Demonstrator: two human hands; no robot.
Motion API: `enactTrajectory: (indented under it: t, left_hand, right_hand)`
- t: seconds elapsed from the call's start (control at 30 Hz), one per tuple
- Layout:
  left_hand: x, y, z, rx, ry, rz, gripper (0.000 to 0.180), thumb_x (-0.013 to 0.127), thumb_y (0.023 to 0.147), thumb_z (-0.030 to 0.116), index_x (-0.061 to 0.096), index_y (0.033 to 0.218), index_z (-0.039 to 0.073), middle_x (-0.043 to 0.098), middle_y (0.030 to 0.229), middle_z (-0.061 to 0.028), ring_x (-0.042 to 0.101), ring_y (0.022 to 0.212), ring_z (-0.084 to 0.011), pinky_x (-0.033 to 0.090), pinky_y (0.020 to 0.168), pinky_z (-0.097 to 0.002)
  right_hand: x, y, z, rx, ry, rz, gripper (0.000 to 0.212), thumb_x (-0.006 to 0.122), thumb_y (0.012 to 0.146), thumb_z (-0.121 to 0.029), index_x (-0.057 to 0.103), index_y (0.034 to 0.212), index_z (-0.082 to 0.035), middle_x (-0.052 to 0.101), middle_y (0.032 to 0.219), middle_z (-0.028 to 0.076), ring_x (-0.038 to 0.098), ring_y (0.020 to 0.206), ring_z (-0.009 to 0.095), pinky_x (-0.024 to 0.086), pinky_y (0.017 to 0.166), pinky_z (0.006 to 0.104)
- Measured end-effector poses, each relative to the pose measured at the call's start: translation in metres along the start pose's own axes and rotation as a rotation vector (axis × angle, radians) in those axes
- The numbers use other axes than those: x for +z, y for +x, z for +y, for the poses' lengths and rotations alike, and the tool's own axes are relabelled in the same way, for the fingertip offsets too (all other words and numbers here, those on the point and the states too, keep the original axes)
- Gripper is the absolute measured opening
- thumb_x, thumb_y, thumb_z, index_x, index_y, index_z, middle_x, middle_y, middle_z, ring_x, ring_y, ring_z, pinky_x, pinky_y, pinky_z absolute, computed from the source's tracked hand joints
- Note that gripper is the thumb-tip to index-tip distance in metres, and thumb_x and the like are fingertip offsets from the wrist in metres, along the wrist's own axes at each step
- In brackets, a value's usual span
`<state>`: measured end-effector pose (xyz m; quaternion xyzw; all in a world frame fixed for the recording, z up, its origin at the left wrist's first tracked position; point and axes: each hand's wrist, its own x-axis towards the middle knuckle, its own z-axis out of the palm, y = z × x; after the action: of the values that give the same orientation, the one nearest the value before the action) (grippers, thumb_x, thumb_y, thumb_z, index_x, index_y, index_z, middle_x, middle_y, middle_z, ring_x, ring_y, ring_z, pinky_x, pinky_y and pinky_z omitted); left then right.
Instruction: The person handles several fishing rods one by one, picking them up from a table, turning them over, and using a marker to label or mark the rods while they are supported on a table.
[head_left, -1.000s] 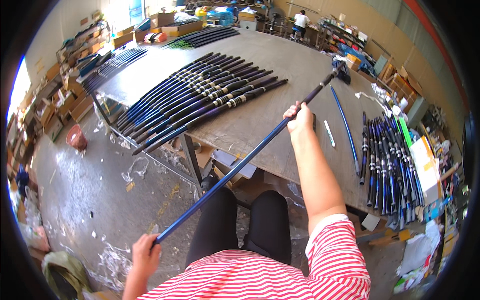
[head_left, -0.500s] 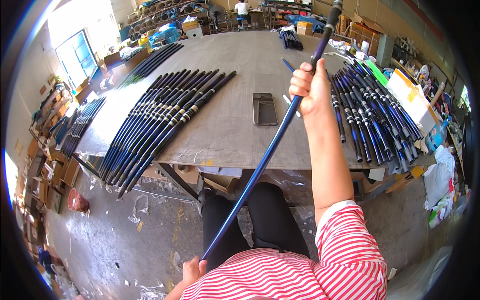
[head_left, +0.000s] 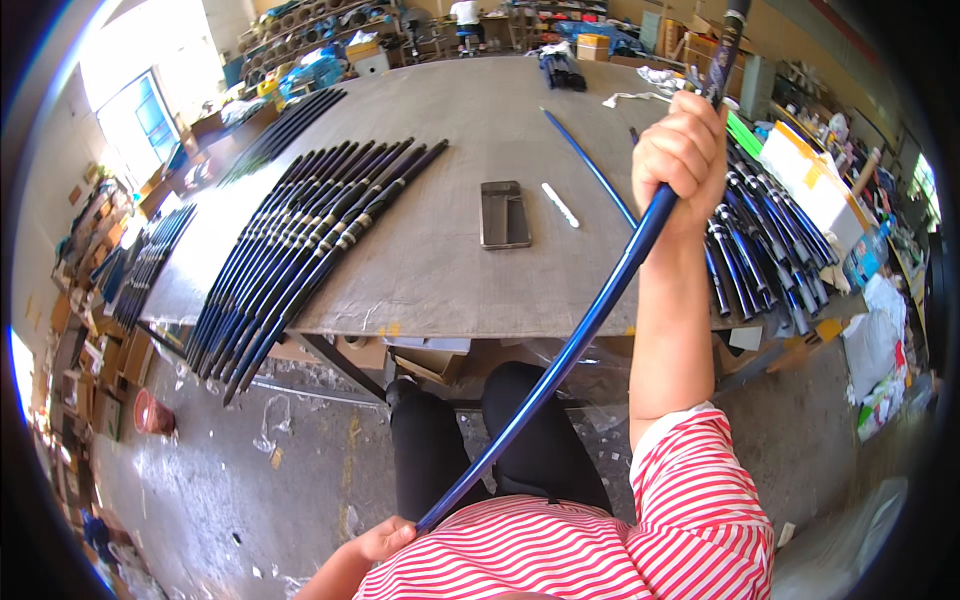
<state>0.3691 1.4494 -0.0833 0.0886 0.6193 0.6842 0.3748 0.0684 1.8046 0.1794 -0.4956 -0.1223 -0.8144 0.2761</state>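
A shiny blue fishing rod (head_left: 570, 367) slants across my body from my waist up over the right side of the table. My right hand (head_left: 684, 158) is wrapped round its upper part, below the dark end. Down at my waist, my left hand (head_left: 388, 538) grips the lower end, its fingertips partly hidden. Behind my right hand, a thin blue pole (head_left: 590, 165) lies on the table. Right of my forearm rests a pile of similar blue and black rods (head_left: 765, 235), partly covered by my hand and arm.
A row of rods (head_left: 300, 235) overhangs the table's (head_left: 440, 290) near left edge, with more bundles farther left. A dark phone-like rectangle (head_left: 505, 215) and a white pen (head_left: 560, 205) lie mid-table. A bundle (head_left: 562, 70) sits at the far edge; a red bin (head_left: 153, 412) stands on the floor.
My right hand has moved right with the rod's upper part, so the rod leans farther right. My left hand still holds the lower end. More of the thin blue pole shows.
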Motion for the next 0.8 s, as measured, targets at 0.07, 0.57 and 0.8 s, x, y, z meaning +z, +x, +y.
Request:
enactTrajectory:
  t: [0.07,0.57,0.8]
  left_hand:
    - [0.007,-0.002,0.010,-0.062,-0.085,0.021,0.051,0.039,0.090,0.047,0.057,0.078,0.000,0.056,0.070,-0.0005,0.047,0.068,-0.0100,0.042,0.062,-0.0271]
    - [0.025,0.073,0.099,0.455,-0.401,0.402,0.049,0.037,0.090,0.044,0.052,0.096,-0.002,0.052,0.065,-0.0067,0.046,0.046,-0.0152,0.034,0.041,-0.0222]
    - [0.007,0.042,0.066,0.204,0.040,0.839,0.041,0.043,0.091,0.035,0.050,0.063,0.006,0.042,0.048,0.0036,0.034,0.040,-0.0046,0.026,0.038,-0.0207]
  right_hand:
    - [0.003,-0.002,0.005,-0.008,0.105,-0.068,0.030,0.047,0.089,-0.028,0.037,0.066,-0.012,0.025,0.044,-0.008,0.021,0.033,0.002,0.018,0.029,0.0168]
    - [-0.060,-0.165,0.204,0.363,-1.921,-0.252,0.046,0.053,0.085,-0.036,0.048,0.109,0.003,0.051,0.110,0.020,0.053,0.099,0.030,0.042,0.086,0.0373]
    - [-0.078,-0.162,0.165,0.425,-1.427,0.674,0.054,0.049,0.088,-0.037,0.039,0.121,0.005,0.054,0.111,0.015,0.051,0.107,0.023,0.038,0.091,0.0320]
